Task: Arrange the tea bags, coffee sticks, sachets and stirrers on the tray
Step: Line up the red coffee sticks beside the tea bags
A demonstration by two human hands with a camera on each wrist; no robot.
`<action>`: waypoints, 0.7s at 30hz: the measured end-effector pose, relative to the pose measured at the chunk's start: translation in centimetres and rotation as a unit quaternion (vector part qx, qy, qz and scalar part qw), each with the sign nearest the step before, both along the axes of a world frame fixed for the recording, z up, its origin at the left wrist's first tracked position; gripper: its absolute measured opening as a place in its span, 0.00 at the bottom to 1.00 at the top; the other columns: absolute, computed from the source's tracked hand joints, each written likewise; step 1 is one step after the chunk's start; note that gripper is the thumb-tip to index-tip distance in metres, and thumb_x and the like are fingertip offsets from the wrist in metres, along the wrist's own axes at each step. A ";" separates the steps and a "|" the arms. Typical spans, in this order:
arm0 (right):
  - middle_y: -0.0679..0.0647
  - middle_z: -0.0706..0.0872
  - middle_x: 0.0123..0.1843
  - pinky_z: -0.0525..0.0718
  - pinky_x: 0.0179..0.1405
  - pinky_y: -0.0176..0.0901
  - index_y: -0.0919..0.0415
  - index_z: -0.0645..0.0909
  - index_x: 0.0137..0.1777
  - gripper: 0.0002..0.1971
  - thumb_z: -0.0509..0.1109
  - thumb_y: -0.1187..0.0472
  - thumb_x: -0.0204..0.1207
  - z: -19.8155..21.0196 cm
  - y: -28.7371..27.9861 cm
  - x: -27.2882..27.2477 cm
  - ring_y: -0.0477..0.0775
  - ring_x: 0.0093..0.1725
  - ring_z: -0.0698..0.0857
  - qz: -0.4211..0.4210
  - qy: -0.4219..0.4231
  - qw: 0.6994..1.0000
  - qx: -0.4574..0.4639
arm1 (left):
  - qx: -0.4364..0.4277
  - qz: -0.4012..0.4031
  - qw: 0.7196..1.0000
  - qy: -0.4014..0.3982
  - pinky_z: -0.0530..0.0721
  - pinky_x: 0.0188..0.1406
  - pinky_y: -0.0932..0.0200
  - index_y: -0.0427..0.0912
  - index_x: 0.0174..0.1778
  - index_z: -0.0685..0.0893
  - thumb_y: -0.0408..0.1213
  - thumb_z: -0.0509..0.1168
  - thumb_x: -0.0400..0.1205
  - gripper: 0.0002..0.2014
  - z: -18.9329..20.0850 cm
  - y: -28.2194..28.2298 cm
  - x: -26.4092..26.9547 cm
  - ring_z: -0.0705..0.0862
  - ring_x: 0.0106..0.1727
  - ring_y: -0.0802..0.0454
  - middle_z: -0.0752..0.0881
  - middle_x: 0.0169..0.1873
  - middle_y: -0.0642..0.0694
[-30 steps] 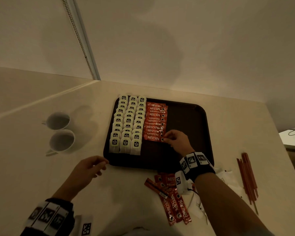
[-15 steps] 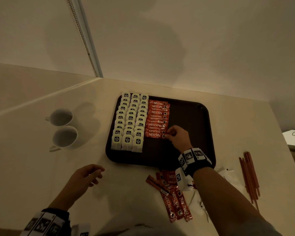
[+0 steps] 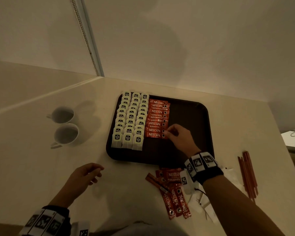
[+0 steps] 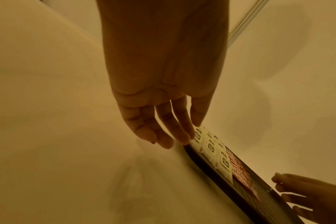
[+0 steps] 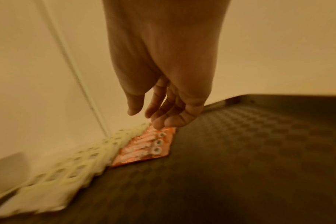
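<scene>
A dark brown tray (image 3: 186,116) holds three columns of white tea bags (image 3: 131,120) and one column of red coffee sticks (image 3: 157,120). My right hand (image 3: 169,133) is over the tray, its fingertips touching the right ends of the nearest sticks (image 5: 144,147). The thumb stands apart and it holds nothing (image 5: 144,116). My left hand (image 3: 94,172) hovers over the table near the tray's front left corner, loosely curled and empty (image 4: 163,136). Loose coffee sticks (image 3: 174,198), white sachets (image 3: 204,201) and orange stirrers (image 3: 248,174) lie on the table.
Two white cups (image 3: 63,114) (image 3: 66,133) stand left of the tray. The wall runs close behind the tray. The table's right edge lies just past the stirrers. The right half of the tray is bare.
My right hand has stayed at the ends of the nearest sticks, shifting only slightly. My left hand has drawn back a little from the tray's corner.
</scene>
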State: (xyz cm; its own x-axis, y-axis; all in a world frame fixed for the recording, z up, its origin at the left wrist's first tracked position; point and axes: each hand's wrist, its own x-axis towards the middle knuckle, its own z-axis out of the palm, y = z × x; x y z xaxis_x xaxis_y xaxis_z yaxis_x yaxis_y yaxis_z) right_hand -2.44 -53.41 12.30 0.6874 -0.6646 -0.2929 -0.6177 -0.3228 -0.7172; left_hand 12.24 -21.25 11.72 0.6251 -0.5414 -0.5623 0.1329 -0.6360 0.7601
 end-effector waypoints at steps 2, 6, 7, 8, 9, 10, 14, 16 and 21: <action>0.44 0.81 0.52 0.75 0.47 0.28 0.54 0.80 0.55 0.07 0.68 0.55 0.79 1.5 1.8 -1.4 0.40 0.51 0.80 0.097 0.035 0.995 0.003 | 0.007 -0.034 0.999 -0.012 0.77 0.37 0.59 0.44 0.44 0.86 0.30 0.62 0.84 0.09 -0.2 0.0 -0.3 0.82 0.35 0.48 0.86 0.37 0.42; 0.46 0.80 0.57 0.81 0.58 0.40 0.51 0.79 0.61 0.14 0.69 0.52 0.77 1.7 5.1 -5.0 0.44 0.55 0.79 0.268 0.183 0.943 -0.068 | 0.012 -0.160 0.981 -0.110 0.77 0.36 0.67 0.54 0.42 0.84 0.34 0.67 0.81 0.08 -0.6 -2.0 -2.1 0.83 0.38 0.52 0.86 0.42 0.49; 0.46 0.79 0.59 0.81 0.59 0.42 0.50 0.78 0.62 0.15 0.69 0.51 0.76 1.4 5.6 -5.8 0.45 0.56 0.79 0.276 0.209 0.934 -0.086 | 0.000 -0.199 0.970 -0.138 0.75 0.37 0.69 0.57 0.43 0.82 0.36 0.68 0.80 0.08 -0.6 -2.9 -2.9 0.83 0.41 0.54 0.85 0.44 0.52; 0.46 0.78 0.59 0.80 0.59 0.43 0.49 0.78 0.63 0.16 0.69 0.50 0.76 1.2 6.0 -6.6 0.47 0.58 0.79 0.275 0.225 0.929 -0.103 | -0.017 -0.247 0.955 -0.162 0.74 0.40 0.72 0.59 0.45 0.81 0.37 0.68 0.80 0.09 -0.6 -3.9 -3.8 0.82 0.44 0.56 0.83 0.47 0.55; 0.46 0.77 0.60 0.80 0.58 0.42 0.49 0.77 0.63 0.16 0.68 0.50 0.76 1.0 6.2 -7.2 0.48 0.59 0.78 0.272 0.232 0.926 -0.118 | -0.031 -0.301 0.935 -0.184 0.72 0.44 0.73 0.59 0.49 0.79 0.38 0.68 0.80 0.10 -0.7 -5.0 -4.8 0.80 0.48 0.59 0.82 0.50 0.56; 0.46 0.77 0.61 0.79 0.57 0.41 0.50 0.77 0.63 0.16 0.68 0.50 0.76 0.8 6.5 -7.8 0.48 0.60 0.78 0.271 0.233 0.925 -0.129 | -0.048 -0.351 0.912 -0.207 0.71 0.49 0.73 0.58 0.55 0.80 0.38 0.68 0.80 0.11 -0.7 -6.0 -5.7 0.77 0.52 0.61 0.81 0.54 0.56; 0.48 0.77 0.62 0.77 0.59 0.43 0.51 0.75 0.65 0.19 0.66 0.45 0.76 -0.1 7.3 -9.5 0.50 0.61 0.76 0.262 0.213 0.928 -0.160 | -0.124 -0.465 0.838 -0.256 0.68 0.63 0.67 0.48 0.71 0.77 0.35 0.65 0.80 0.21 -1.9 -9.8 -9.5 0.73 0.67 0.54 0.77 0.68 0.49; 0.49 0.78 0.62 0.76 0.57 0.41 0.52 0.75 0.65 0.17 0.65 0.47 0.78 -0.7 7.4 -9.8 0.50 0.61 0.77 0.253 0.197 0.930 -0.180 | -0.131 -0.495 0.809 -0.290 0.70 0.69 0.60 0.48 0.75 0.72 0.35 0.63 0.80 0.25 -3.1 -11.0 -11.0 0.70 0.72 0.52 0.73 0.73 0.49; 0.52 0.78 0.65 0.76 0.62 0.45 0.52 0.72 0.70 0.17 0.60 0.54 0.83 -1.3 7.7 -9.6 0.52 0.64 0.77 0.245 0.213 0.930 -0.171 | -0.089 -0.506 0.780 -0.358 0.77 0.67 0.49 0.49 0.75 0.73 0.38 0.62 0.81 0.23 -5.7 -11.4 -11.9 0.74 0.71 0.46 0.75 0.73 0.47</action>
